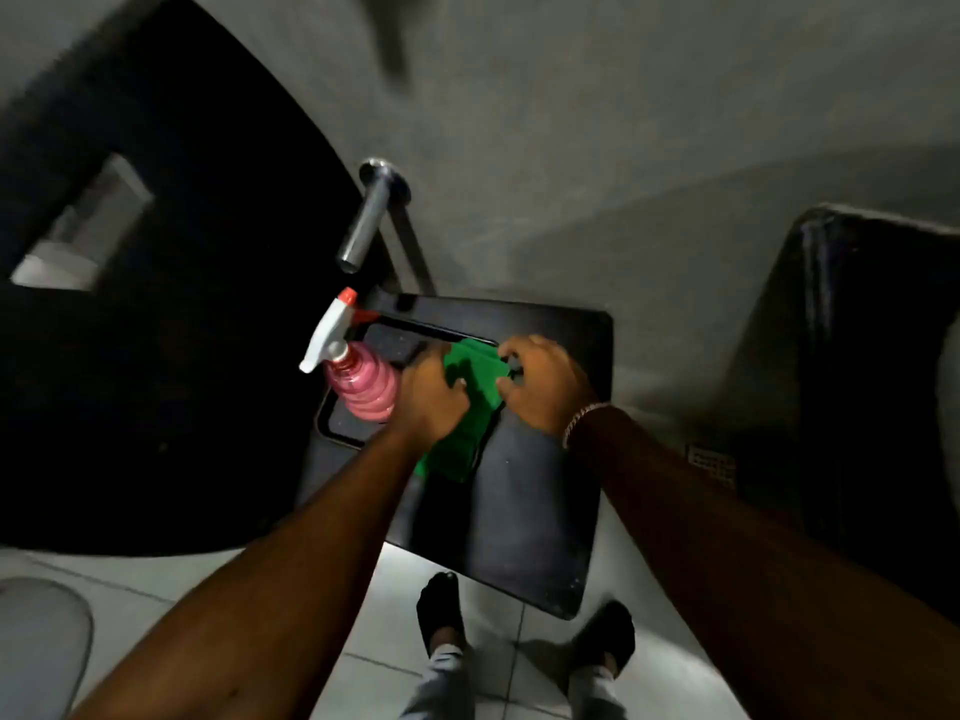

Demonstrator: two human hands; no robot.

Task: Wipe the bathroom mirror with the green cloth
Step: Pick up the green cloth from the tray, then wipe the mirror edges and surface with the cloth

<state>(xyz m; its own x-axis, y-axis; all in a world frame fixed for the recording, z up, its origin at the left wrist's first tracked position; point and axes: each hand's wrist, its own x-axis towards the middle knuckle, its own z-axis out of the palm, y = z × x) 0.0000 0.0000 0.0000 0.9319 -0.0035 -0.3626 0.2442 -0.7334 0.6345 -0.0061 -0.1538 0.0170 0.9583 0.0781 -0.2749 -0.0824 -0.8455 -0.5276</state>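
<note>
holding the green cloth with both hands over the black sink. just left of the grip sits a pink spray bottle in the basin. left hand has fingers curled into the cloth, right hand pinches its far edge, bracelet on that wrist. chrome faucet sticks out beyond the grip.

Both arms outstretched, left hand and right hand close together, fingers curled
</note>
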